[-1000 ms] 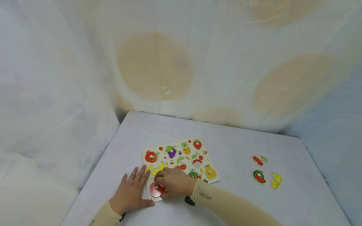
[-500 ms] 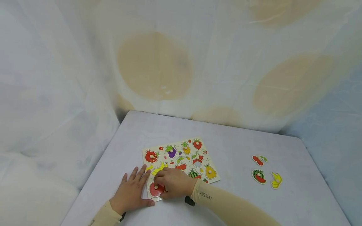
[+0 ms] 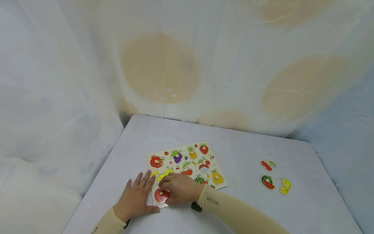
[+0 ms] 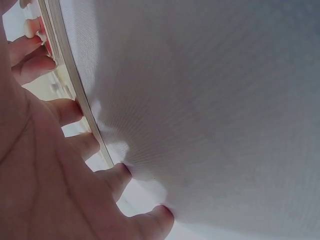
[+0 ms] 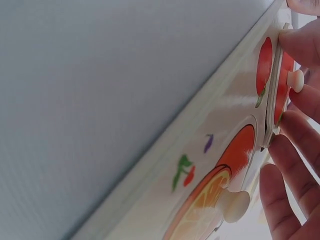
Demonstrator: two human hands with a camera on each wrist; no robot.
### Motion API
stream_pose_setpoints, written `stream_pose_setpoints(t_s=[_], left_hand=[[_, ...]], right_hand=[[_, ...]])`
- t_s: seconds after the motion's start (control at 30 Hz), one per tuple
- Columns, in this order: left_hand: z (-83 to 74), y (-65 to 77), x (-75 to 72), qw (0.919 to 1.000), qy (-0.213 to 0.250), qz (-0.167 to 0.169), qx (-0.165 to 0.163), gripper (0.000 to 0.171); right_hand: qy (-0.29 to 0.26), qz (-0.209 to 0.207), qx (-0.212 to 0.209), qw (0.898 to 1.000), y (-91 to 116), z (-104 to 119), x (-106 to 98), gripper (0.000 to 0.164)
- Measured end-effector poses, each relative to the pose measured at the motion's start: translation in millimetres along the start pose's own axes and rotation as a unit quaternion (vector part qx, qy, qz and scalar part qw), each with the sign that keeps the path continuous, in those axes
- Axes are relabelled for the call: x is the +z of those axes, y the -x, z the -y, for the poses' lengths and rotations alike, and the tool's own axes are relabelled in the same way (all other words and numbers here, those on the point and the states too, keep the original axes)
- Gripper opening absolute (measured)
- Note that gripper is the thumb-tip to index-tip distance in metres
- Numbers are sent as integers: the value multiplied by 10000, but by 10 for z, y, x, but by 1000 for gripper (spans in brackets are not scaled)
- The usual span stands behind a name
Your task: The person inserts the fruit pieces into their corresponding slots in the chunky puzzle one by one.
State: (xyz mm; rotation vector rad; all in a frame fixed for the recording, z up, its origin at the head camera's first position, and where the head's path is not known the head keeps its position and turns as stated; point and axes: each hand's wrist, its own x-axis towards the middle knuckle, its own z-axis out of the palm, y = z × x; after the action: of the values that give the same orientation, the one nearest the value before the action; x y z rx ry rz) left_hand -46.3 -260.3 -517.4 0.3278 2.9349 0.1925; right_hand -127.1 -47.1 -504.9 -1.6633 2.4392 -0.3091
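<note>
One round red knobbed piece (image 3: 163,197), pinched by the right hand (image 3: 181,188), seems nearly fitted — push it flat next; the spread left hand (image 3: 135,197) touches the cream wooden board (image 3: 213,165).

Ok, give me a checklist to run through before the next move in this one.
1. Left hand touching the puzzle board: ok, fingertips at its left edge.
2. Right hand on the round red piece: ok, fingers and thumb at its rim.
3. Round red piece flush with the board: not ok, its edge stands proud in the right wrist view.
4. Whole watermelon slot visible: not ok, partly covered by the right hand.
5. Loose cherry piece, watermelon piece and banana piece apart from the board: ok.
</note>
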Motion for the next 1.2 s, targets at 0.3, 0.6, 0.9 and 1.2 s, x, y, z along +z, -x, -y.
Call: stream_pose_setpoints(t_s=[0.3, 0.6, 0.9, 1.2], left_hand=[[-6, -6, -2, 10000, 10, 30, -33, 119], [-1, -10, -3, 10000, 34, -6, -42, 118], [-4, -8, 11, 10000, 56, 15, -29, 119], [-8, -3, -2, 9999, 90, 61, -49, 118]], right_hand=[[-43, 39, 76, 10000, 14, 0, -9, 43], [-107, 24, 83, 9999, 28, -1, -22, 40], [-100, 6, 65, 9999, 18, -24, 10, 39], [-58, -2, 97, 9999, 43, -27, -10, 41]])
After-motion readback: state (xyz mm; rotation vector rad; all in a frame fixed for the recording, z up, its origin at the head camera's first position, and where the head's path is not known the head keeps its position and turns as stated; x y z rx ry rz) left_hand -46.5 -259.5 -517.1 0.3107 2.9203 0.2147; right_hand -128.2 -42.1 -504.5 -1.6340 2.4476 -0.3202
